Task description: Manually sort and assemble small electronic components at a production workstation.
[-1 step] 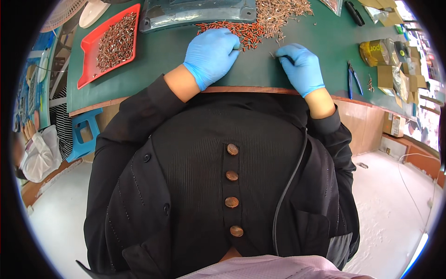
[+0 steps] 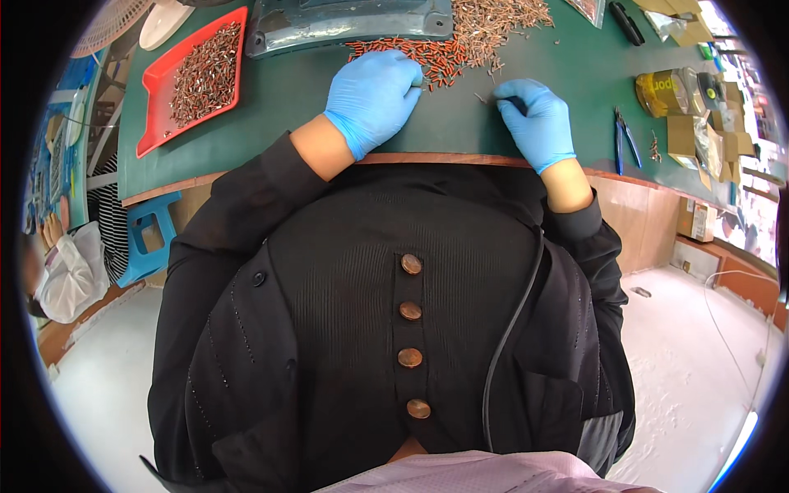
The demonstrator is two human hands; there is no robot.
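Two hands: both in blue gloves, working on a green mat in the head view, the only view.
Left hand: curled with its fingertips at the edge of a heap of small orange pieces; whether it grips one I cannot tell.
Right hand: fingers pinched narrow around something tiny at the fingertips, too small to name; a few loose pieces lie just beside it.
Work pieces: the orange heap lies between the left hand and a grey moulded cover at the far edge, and runs into a pile of brownish metal pins to its right.
Risk: in my judgement a sweep of the left hand could mix orange pieces into the metal pins, since the two piles touch; the loose pieces near the right hand could also roll off the near table edge, which lies close by.
Red tray: a heap of dark metal bits, well apart from the left hand.
Yellow tin: lies on its side to the right, contents hidden.
Blue-handled pliers: flat on the mat, near the right hand, untouched.
Cardboard boxes: small, stacked at the right rim, contents unclear.
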